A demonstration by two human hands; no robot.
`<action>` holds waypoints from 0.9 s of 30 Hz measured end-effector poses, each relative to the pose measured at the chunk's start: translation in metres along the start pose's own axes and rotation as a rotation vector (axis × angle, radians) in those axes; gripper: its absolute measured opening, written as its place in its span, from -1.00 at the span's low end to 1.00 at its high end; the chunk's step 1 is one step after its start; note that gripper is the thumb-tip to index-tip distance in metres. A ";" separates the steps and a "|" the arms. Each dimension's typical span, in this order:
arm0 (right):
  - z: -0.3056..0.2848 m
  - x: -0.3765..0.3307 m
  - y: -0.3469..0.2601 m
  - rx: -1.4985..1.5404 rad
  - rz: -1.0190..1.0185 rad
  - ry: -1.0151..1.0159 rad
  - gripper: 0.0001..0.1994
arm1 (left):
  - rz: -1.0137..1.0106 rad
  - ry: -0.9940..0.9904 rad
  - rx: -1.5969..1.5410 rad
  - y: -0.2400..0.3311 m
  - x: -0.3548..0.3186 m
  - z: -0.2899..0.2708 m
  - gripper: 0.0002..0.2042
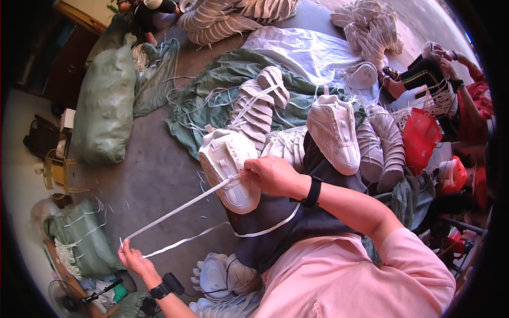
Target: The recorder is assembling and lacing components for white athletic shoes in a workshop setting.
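A white sneaker (218,153) rests over my left knee, its toe toward me. My right hand (274,175) is closed at its lacing area, pinching a flat white shoelace (177,208). From there the lace runs taut down to the left, where my left hand (136,259) pinches it near a tip. Another stretch of lace hangs loosely from the left hand and crosses my dark trousers. On my right knee sits a second white sneaker (333,132), touched by neither hand. Part of the first sneaker is hidden behind my right fingers.
Strings of stacked shoe uppers (249,114) lie on a green tarp (199,90) ahead. A stuffed green sack (104,106) stands at the left, another sack (87,241) nearer. At right are a red bag (420,139) and a seated person (466,90). More shoes (225,275) lie beside me.
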State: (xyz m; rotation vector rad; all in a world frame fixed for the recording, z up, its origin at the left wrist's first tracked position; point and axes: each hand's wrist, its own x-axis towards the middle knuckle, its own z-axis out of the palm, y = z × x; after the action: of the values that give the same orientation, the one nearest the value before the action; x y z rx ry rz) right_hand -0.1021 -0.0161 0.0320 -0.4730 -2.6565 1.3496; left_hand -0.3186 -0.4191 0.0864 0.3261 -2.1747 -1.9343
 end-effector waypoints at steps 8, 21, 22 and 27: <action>-0.012 -0.008 0.005 0.063 0.022 -0.015 -0.80 | 0.040 0.251 0.036 0.024 0.032 -0.056 -0.85; -0.013 -0.024 0.010 0.081 0.018 -0.009 -0.82 | 0.011 0.375 0.078 0.050 0.069 -0.123 -0.80; -0.013 -0.026 0.009 0.088 0.019 0.007 -0.83 | 0.013 0.333 0.075 0.052 0.066 -0.119 -0.80; -0.018 -0.029 0.006 0.138 0.007 0.046 -0.82 | -0.016 0.305 0.077 0.052 0.068 -0.119 -0.82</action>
State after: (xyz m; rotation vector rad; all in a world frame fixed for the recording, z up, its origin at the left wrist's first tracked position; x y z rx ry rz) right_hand -0.0687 -0.0090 0.0389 -0.4902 -2.5061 1.4924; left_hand -0.3484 -0.5460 0.1522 0.6093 -2.0528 -1.6820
